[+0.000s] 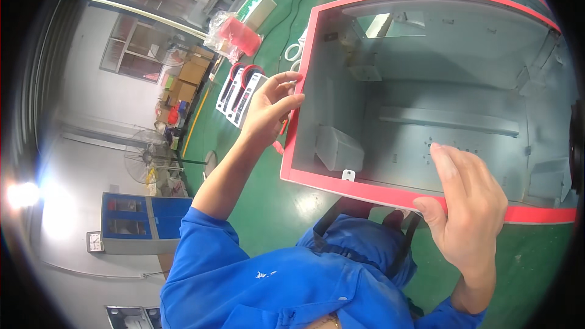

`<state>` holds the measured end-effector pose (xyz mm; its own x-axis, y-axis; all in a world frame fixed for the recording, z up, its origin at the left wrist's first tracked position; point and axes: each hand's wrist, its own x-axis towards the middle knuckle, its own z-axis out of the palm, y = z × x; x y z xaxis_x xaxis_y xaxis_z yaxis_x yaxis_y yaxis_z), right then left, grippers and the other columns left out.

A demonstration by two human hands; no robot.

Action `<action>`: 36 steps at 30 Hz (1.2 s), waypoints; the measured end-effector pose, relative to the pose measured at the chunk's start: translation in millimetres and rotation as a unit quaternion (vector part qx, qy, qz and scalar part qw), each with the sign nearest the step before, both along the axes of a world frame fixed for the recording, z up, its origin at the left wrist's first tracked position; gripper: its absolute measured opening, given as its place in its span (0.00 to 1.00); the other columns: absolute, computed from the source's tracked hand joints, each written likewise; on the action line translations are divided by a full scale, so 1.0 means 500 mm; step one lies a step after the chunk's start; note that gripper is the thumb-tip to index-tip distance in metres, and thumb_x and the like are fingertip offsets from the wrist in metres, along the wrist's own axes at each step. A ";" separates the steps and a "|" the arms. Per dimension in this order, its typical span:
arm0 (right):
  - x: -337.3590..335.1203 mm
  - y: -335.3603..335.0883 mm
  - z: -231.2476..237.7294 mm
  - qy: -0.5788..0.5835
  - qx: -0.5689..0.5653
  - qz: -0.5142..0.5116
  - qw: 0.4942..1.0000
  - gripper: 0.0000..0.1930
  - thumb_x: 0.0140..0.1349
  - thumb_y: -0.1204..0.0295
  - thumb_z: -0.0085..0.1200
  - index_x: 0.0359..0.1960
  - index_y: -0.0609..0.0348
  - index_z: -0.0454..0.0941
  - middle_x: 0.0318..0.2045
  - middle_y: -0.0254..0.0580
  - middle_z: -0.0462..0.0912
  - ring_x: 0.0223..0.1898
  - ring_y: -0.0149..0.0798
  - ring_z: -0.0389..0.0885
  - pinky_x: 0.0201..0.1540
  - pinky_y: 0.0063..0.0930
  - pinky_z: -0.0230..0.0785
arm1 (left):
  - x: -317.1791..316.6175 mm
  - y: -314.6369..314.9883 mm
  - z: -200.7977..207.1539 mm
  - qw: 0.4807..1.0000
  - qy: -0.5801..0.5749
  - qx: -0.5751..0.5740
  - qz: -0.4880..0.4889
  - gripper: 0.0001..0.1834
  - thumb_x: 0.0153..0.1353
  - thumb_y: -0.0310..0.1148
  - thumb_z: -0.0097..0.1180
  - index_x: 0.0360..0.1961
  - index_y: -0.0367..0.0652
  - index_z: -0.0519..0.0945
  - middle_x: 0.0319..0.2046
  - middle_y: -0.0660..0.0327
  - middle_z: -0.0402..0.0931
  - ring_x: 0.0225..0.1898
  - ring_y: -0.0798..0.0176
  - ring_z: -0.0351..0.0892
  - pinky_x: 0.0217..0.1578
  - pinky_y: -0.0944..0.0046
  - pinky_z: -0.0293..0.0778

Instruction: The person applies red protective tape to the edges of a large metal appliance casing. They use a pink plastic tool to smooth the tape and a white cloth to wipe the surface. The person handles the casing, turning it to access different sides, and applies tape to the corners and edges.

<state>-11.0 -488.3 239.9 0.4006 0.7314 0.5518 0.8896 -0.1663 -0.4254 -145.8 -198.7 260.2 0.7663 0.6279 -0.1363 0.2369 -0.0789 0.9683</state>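
Note:
A large grey metal cabinet shell (420,103) lies with its open side facing up toward me. Red edging (359,192) runs around its rim. My left hand (271,106) is at the left side of the rim, with curled fingers and thumb closed on the red edging. At the near side, my right hand (466,207) is over the rim, its thumb by the red edging and its long fingers stretched above the interior. Nothing shows in the right hand. A small white tab with holes (348,175) sits just inside the near edge.
Two white devices with red rings (241,94) stand on the green floor (274,176) left of the cabinet. Beyond them is a red roll in clear plastic (239,36). A standing fan (148,156), stacked cartons (192,73) and a blue cupboard (146,216) line the left side.

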 end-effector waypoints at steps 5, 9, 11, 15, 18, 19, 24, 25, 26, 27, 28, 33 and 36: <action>-0.001 -0.002 0.001 0.004 0.000 -0.003 1.000 0.27 0.57 0.50 0.44 0.43 0.66 0.72 0.33 0.48 0.76 0.34 0.47 0.76 0.31 0.32 0.69 | 0.000 0.001 0.002 0.999 -0.014 -0.041 0.001 0.23 0.49 0.21 0.54 0.49 0.38 0.67 0.33 0.64 0.71 0.35 0.74 0.72 0.32 0.77 0.64; -0.001 -0.002 0.002 0.012 -0.002 -0.007 1.000 0.28 0.59 0.50 0.41 0.43 0.66 0.72 0.34 0.48 0.76 0.34 0.48 0.76 0.33 0.34 0.69 | 0.000 -0.001 -0.003 0.997 -0.027 -0.070 -0.004 0.22 0.50 0.22 0.49 0.49 0.38 0.65 0.42 0.57 0.69 0.41 0.66 0.71 0.43 0.70 0.66; -0.001 -0.002 0.004 0.012 -0.002 -0.007 1.000 0.28 0.59 0.49 0.41 0.43 0.66 0.72 0.34 0.48 0.76 0.35 0.48 0.76 0.33 0.34 0.69 | -0.001 -0.002 -0.001 0.995 -0.034 -0.095 -0.007 0.22 0.50 0.21 0.47 0.50 0.39 0.64 0.44 0.56 0.67 0.40 0.66 0.72 0.43 0.70 0.67; -0.003 -0.003 0.003 0.013 -0.004 -0.011 1.000 0.28 0.59 0.50 0.40 0.43 0.66 0.71 0.35 0.48 0.76 0.35 0.48 0.76 0.33 0.34 0.69 | 0.003 -0.005 0.001 0.990 -0.054 -0.133 -0.004 0.22 0.50 0.20 0.50 0.49 0.38 0.65 0.39 0.58 0.70 0.38 0.69 0.72 0.43 0.70 0.69; -0.002 0.000 -0.001 -0.001 0.000 -0.015 1.000 0.27 0.57 0.50 0.44 0.43 0.66 0.72 0.34 0.47 0.76 0.34 0.47 0.75 0.31 0.32 0.69 | 0.006 -0.006 -0.001 0.989 -0.063 -0.133 -0.003 0.22 0.50 0.20 0.50 0.49 0.38 0.65 0.38 0.59 0.70 0.37 0.70 0.72 0.41 0.72 0.69; -0.002 0.003 -0.002 -0.009 0.001 -0.015 1.000 0.27 0.56 0.51 0.46 0.42 0.66 0.73 0.33 0.47 0.76 0.34 0.46 0.75 0.31 0.31 0.69 | 0.003 -0.004 -0.004 0.989 -0.061 -0.131 -0.003 0.22 0.50 0.20 0.50 0.49 0.39 0.65 0.38 0.60 0.70 0.37 0.71 0.72 0.39 0.73 0.68; -0.008 0.005 0.009 0.015 -0.026 -0.018 0.999 0.26 0.56 0.51 0.46 0.41 0.65 0.73 0.33 0.45 0.76 0.34 0.46 0.75 0.32 0.32 0.69 | -0.007 0.005 -0.019 0.992 -0.069 -0.110 0.008 0.21 0.49 0.21 0.52 0.48 0.41 0.67 0.36 0.64 0.70 0.32 0.77 0.70 0.28 0.78 0.62; -0.010 0.007 0.013 0.022 -0.039 -0.019 0.999 0.26 0.56 0.51 0.46 0.41 0.65 0.73 0.33 0.45 0.76 0.34 0.46 0.75 0.32 0.32 0.69 | -0.008 0.007 -0.024 0.991 -0.081 -0.102 -0.001 0.21 0.49 0.22 0.52 0.47 0.41 0.68 0.33 0.66 0.70 0.30 0.78 0.68 0.25 0.79 0.59; -0.013 0.008 0.016 0.027 -0.051 -0.015 0.998 0.24 0.56 0.53 0.47 0.41 0.65 0.73 0.33 0.46 0.76 0.34 0.47 0.75 0.32 0.33 0.68 | -0.007 0.006 -0.022 0.995 -0.073 -0.074 0.005 0.19 0.50 0.23 0.54 0.45 0.41 0.68 0.29 0.68 0.68 0.28 0.79 0.66 0.24 0.79 0.59; -0.014 0.007 0.022 0.027 -0.065 -0.011 0.997 0.22 0.56 0.55 0.47 0.40 0.65 0.73 0.33 0.46 0.76 0.34 0.47 0.75 0.33 0.33 0.68 | -0.009 0.008 -0.023 0.997 -0.065 -0.043 -0.011 0.19 0.50 0.24 0.54 0.45 0.41 0.68 0.28 0.69 0.67 0.28 0.79 0.66 0.24 0.78 0.59; -0.014 0.012 0.030 0.027 -0.079 -0.008 0.996 0.21 0.57 0.57 0.48 0.40 0.64 0.73 0.33 0.47 0.77 0.34 0.47 0.75 0.33 0.33 0.68 | -0.011 0.012 -0.024 0.998 -0.056 -0.012 -0.026 0.18 0.51 0.25 0.55 0.45 0.41 0.68 0.26 0.70 0.66 0.27 0.79 0.66 0.24 0.78 0.59; -0.018 0.079 0.084 0.220 -0.125 0.099 0.962 0.12 0.56 0.69 0.50 0.39 0.64 0.74 0.34 0.50 0.77 0.36 0.47 0.76 0.35 0.33 0.68 | -0.010 0.024 -0.032 0.994 -0.080 -0.012 -0.076 0.18 0.52 0.25 0.55 0.45 0.40 0.68 0.31 0.67 0.66 0.29 0.78 0.65 0.26 0.77 0.62; -0.045 0.195 0.082 0.367 -0.117 0.147 0.911 0.11 0.56 0.71 0.50 0.38 0.64 0.74 0.32 0.49 0.78 0.33 0.40 0.77 0.34 0.29 0.68 | -0.014 0.046 -0.049 0.984 -0.119 -0.005 -0.129 0.21 0.53 0.27 0.56 0.49 0.40 0.68 0.32 0.67 0.66 0.32 0.77 0.65 0.30 0.75 0.63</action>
<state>-33.7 -390.7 280.6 0.3657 0.9303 0.0290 0.4000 -0.1290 -0.9074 -152.8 -175.8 235.5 0.9114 0.4069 0.0619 -0.0243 -0.0970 0.9950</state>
